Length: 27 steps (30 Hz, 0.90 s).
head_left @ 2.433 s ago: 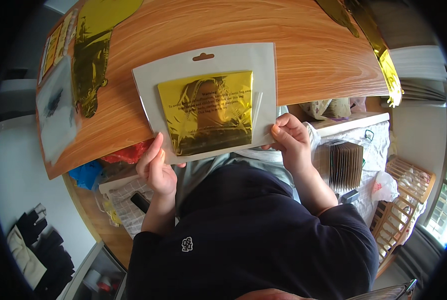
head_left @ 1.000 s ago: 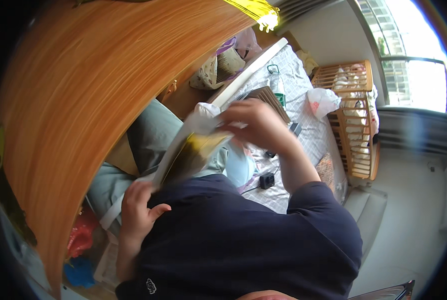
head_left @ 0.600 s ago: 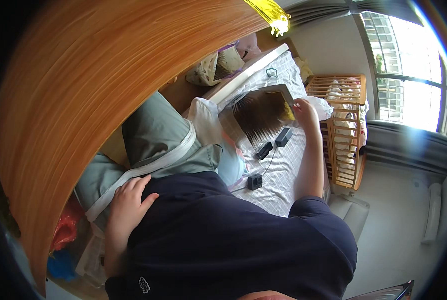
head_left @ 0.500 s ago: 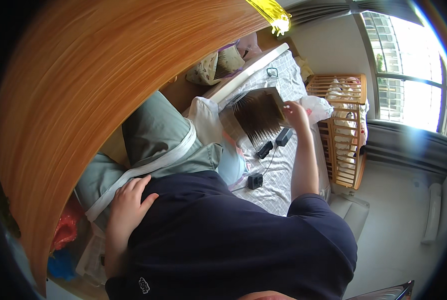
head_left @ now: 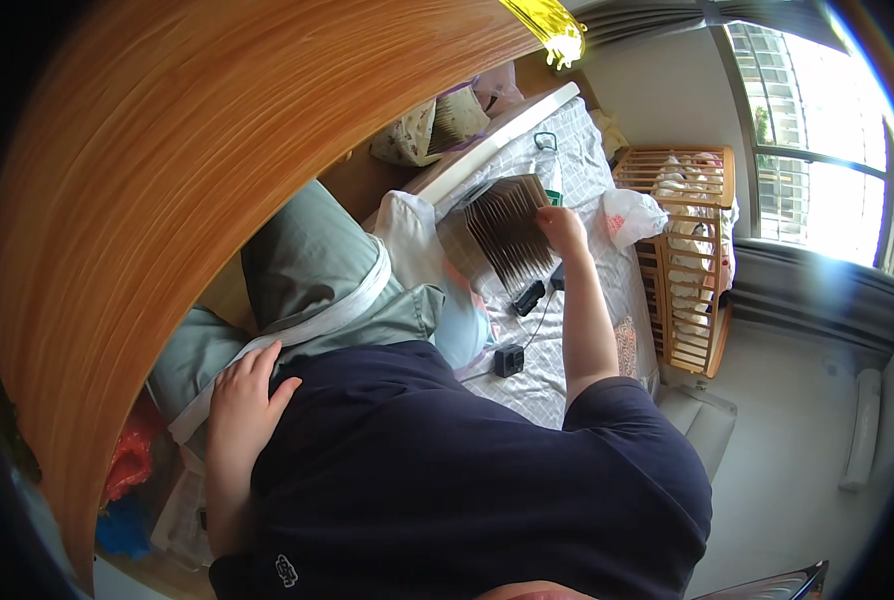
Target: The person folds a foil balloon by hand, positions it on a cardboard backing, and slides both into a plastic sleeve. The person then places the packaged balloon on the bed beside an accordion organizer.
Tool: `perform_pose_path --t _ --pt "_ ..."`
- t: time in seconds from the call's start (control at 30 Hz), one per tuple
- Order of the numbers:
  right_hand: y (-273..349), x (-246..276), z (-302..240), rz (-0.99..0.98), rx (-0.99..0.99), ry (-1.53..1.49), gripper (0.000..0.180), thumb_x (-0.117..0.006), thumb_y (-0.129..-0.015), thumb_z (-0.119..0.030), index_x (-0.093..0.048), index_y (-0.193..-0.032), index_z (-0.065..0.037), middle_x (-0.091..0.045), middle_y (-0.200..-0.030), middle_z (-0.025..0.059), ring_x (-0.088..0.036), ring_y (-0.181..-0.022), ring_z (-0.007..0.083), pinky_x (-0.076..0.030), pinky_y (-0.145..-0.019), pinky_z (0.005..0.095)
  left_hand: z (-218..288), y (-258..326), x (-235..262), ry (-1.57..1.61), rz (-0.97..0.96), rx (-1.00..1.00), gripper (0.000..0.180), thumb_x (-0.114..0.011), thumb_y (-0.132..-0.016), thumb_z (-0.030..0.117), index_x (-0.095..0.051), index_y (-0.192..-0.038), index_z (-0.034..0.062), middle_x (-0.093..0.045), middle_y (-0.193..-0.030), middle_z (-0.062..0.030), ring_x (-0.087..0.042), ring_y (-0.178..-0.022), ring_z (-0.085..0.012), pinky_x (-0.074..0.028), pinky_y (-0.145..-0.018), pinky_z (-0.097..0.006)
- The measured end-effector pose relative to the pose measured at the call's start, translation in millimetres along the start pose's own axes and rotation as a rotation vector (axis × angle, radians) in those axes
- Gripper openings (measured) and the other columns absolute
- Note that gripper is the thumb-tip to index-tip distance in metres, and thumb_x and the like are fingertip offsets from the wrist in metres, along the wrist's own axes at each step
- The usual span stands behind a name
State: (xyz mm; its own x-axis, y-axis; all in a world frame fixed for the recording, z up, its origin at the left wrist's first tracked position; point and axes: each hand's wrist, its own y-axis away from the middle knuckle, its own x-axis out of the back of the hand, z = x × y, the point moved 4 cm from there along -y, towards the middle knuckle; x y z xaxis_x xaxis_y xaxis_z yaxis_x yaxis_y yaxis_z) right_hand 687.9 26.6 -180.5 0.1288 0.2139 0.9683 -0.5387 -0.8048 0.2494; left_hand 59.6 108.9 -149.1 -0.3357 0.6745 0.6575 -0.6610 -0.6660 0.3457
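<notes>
The right hand [head_left: 563, 228] touches a stack of brown packets [head_left: 507, 232] on the bed [head_left: 587, 150]; the left hand [head_left: 243, 400] rests on a green cushion [head_left: 312, 265].

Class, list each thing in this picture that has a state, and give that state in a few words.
Right hand: stretched out, resting on the row of packets.
Packets: stood on edge in a row on the bed.
Left hand: flat, empty, on the green cushion.
Green cushion: bent, wedged under the table edge.
Wooden table: bare here.
Crib: filled with bags.

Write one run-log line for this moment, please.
right hand: on fanned stack of packets, grip unclear | left hand: flat on green cushion | wooden table at left
</notes>
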Motion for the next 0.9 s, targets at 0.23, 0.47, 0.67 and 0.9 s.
perform_pose_path --t 0.23,0.47,0.67,0.9 --pt "23 8 -15 0.321 -0.075 0.000 0.031 -0.071 -0.096 -0.040 -0.079 -0.102 -0.011 -0.074 -0.087 0.0155 -0.071 -0.086 0.0377 -0.055 -0.078 0.0454 -8 3 -3 0.004 -0.022 0.022 0.058 -0.069 -0.098 0.041 -0.057 -0.143 0.0061 -0.065 -0.133 -0.0145 -0.063 -0.121 -0.0359 -0.046 -0.106 -0.048" --pt "26 7 -10 0.315 -0.139 -0.047 0.034 -0.071 -0.096 -0.044 -0.074 -0.093 -0.010 -0.073 -0.093 0.0140 -0.069 -0.085 0.0374 -0.053 -0.075 0.0482 -10 5 -5 -0.011 -0.017 0.027 0.059 -0.068 -0.098 0.041 -0.056 -0.144 0.0063 -0.064 -0.135 -0.0143 -0.062 -0.122 -0.0362 -0.045 -0.107 -0.048" --pt "54 -4 -57 0.602 0.119 0.063 0.033 -0.068 -0.098 -0.036 -0.065 -0.119 -0.010 -0.065 -0.110 0.0126 -0.061 -0.107 0.0352 -0.048 -0.094 0.0463 -12 6 -7 -0.012 -0.028 0.042 0.059 -0.068 -0.098 0.041 -0.056 -0.144 0.0062 -0.064 -0.136 -0.0145 -0.061 -0.123 -0.0366 -0.045 -0.108 -0.049" --pt "85 -79 -75 0.490 -0.020 0.029 0.076 -0.063 -0.100 -0.047 -0.035 -0.161 -0.011 -0.053 -0.119 0.0148 -0.051 -0.109 0.0363 -0.041 -0.096 0.0500 -4 3 -4 -0.047 0.017 0.028 0.072 -0.070 -0.097 0.037 -0.041 -0.158 0.0093 -0.063 -0.137 -0.0167 -0.061 -0.124 -0.0377 -0.046 -0.107 -0.048"
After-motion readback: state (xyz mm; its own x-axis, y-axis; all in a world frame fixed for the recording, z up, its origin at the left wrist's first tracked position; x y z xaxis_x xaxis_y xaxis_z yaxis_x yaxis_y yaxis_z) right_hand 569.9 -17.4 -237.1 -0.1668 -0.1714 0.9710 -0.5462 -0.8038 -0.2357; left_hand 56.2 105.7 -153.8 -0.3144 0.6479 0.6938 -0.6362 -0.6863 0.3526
